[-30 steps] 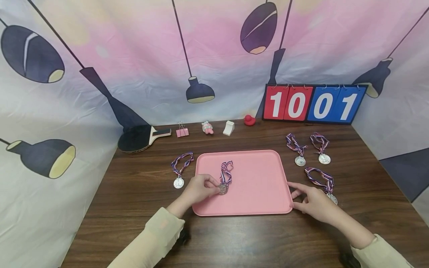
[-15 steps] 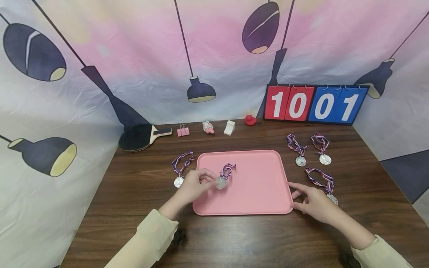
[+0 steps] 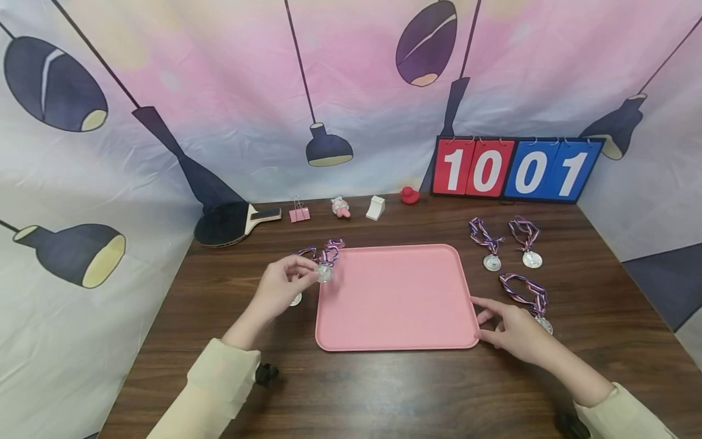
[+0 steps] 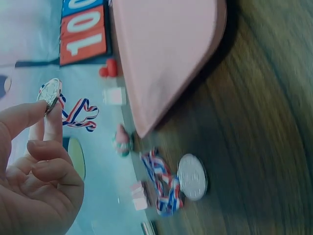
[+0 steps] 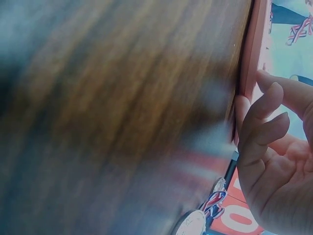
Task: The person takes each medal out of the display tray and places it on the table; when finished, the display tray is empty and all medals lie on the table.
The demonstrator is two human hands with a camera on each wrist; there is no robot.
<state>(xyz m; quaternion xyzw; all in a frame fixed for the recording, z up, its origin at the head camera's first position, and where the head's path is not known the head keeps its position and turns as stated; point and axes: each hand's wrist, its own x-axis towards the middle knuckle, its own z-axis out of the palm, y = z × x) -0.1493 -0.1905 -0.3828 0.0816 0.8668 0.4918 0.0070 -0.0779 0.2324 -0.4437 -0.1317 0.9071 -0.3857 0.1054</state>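
My left hand (image 3: 281,288) pinches a silver medal (image 3: 325,273) between thumb and fingertips, above the left edge of the pink tray (image 3: 395,299). Its red, white and blue ribbon (image 4: 80,113) hangs loose. Beneath that hand another medal (image 4: 192,177) lies on the table, partly covered by the hand in the head view. At the tray's right side, my right hand (image 3: 512,332) holds the rim, its thumb and a finger at the edge. Three more medals lie to the right: one (image 3: 492,262) at the back, one (image 3: 532,259) beside it, one (image 3: 543,324) by the right hand.
Along the back stand a table tennis bat (image 3: 222,224), a pink binder clip (image 3: 299,214), a small figurine (image 3: 340,207), a white block (image 3: 375,208) and a red duck (image 3: 409,195). A scoreboard (image 3: 515,169) leans against the printed cloth at the back right.
My left hand has lifted the medal off the tray and carried it left and back, over the tray's left edge. The right hand has stayed at the rim.
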